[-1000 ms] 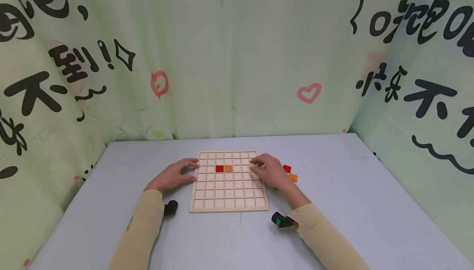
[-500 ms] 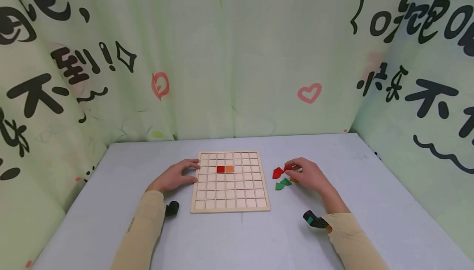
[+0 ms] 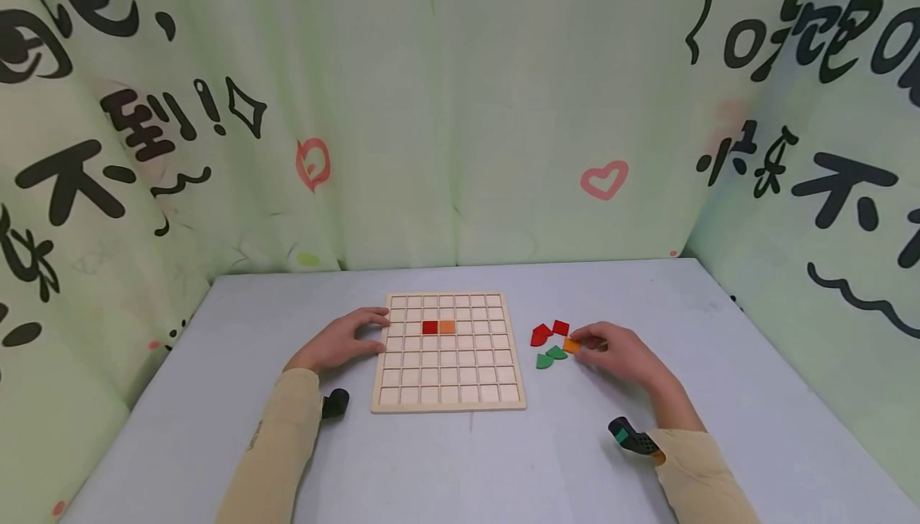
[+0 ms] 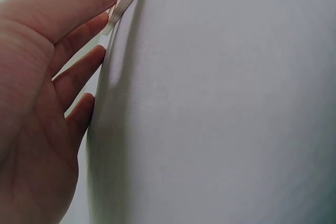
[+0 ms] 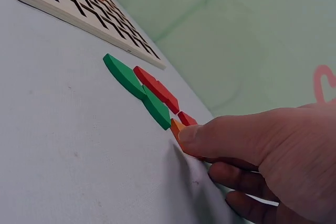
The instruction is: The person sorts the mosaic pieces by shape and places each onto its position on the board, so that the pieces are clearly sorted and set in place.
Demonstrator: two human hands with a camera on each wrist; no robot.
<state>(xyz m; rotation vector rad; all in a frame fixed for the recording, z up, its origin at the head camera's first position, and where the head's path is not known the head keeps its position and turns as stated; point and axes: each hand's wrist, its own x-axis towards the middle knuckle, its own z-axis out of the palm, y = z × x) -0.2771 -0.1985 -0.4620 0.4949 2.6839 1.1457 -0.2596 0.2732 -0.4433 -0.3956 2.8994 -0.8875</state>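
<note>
A wooden grid board (image 3: 449,410) lies on the table, with a red square tile (image 3: 430,327) and an orange square tile (image 3: 447,327) side by side in its cells. My left hand (image 3: 339,340) rests against the board's left edge, thumb and fingers spread; in the left wrist view the thumb touches the rim (image 4: 122,10). Right of the board, my right hand (image 3: 618,355) pinches a loose orange tile (image 3: 571,345) at the table surface. The right wrist view shows the thumb on that orange tile (image 5: 177,130), the fingertip behind it partly hidden.
Near the right fingers lie a red square tile (image 3: 561,327), red pieces (image 3: 541,335) and two green curved pieces, one being the lower green piece (image 3: 544,361). A white table (image 3: 460,468) carries everything, and a printed curtain (image 3: 388,109) stands behind and at both sides.
My right hand has moved from the board's right side to the loose pieces, passing the red square, and now pinches the orange tile. The left hand stays at the board's edge.
</note>
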